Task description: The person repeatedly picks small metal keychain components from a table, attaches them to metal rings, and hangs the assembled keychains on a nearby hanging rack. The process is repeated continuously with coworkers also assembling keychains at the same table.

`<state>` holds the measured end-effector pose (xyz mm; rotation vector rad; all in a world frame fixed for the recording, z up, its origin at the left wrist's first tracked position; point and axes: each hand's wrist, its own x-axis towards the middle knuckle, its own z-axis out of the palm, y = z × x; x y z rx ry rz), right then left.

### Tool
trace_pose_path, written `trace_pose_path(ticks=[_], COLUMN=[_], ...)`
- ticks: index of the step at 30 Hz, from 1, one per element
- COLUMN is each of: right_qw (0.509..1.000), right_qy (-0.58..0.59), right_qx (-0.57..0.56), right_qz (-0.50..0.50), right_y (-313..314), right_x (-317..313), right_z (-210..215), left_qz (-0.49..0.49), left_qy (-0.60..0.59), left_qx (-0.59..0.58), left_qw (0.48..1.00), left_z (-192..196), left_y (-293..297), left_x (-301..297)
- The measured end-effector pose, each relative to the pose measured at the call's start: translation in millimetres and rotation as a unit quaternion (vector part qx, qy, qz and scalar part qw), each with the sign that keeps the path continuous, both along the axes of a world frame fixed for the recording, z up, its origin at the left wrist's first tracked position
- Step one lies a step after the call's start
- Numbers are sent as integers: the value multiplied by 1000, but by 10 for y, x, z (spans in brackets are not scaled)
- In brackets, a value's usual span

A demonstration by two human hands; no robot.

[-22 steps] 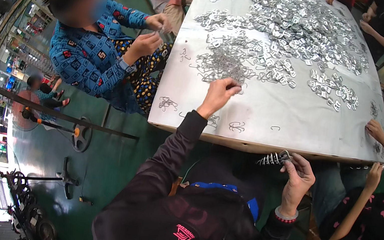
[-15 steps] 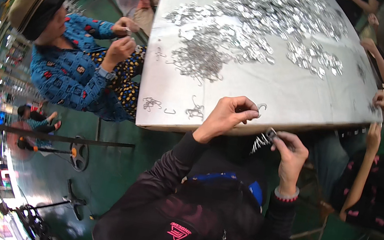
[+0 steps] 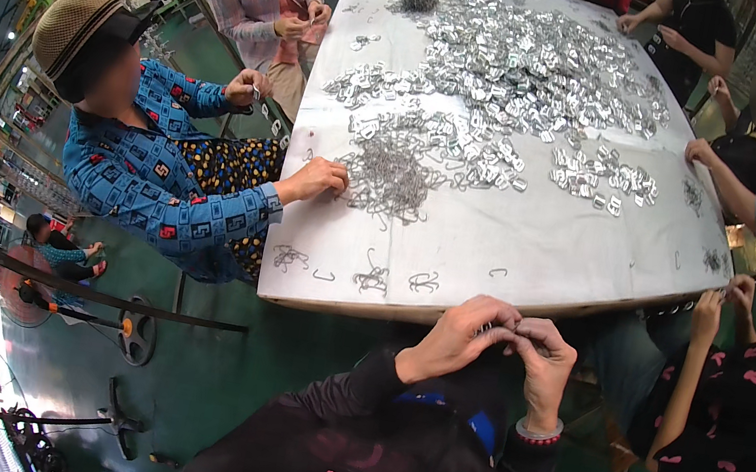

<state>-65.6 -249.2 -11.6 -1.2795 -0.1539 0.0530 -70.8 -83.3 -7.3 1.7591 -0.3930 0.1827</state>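
Left hand (image 3: 458, 342) now brought against the right hand (image 3: 545, 366), right of centre: two-handed work apparently resumed, both pinched closed, contents hidden.

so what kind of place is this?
Looks like a factory or workshop floor set up for hand assembly or sorting, most likely: a big white-covered table heaped with small metal pieces and wire hooks, several people around it, and a plain green floor.

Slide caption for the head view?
Left hand and right hand together beside a white-covered table heaped with silver metal pieces.
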Motion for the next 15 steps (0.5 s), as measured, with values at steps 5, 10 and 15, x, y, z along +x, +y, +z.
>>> trace_pose_path(ticks=[5, 10, 15], right_qw=[991, 977, 804], right_qy=[29, -64, -223], right_qx=[-127, -204, -549], right_qz=[-4, 20, -50], right_y=[-123, 550, 1102], right_x=[780, 2054, 2812], right_z=[-14, -572, -1188], left_qz=[4, 15, 20], left_qy=[33, 44, 66], left_qx=[-19, 4, -9], left_qw=[999, 999, 998], left_z=[-43, -93, -78], left_y=[96, 160, 168], left_x=[10, -41, -102])
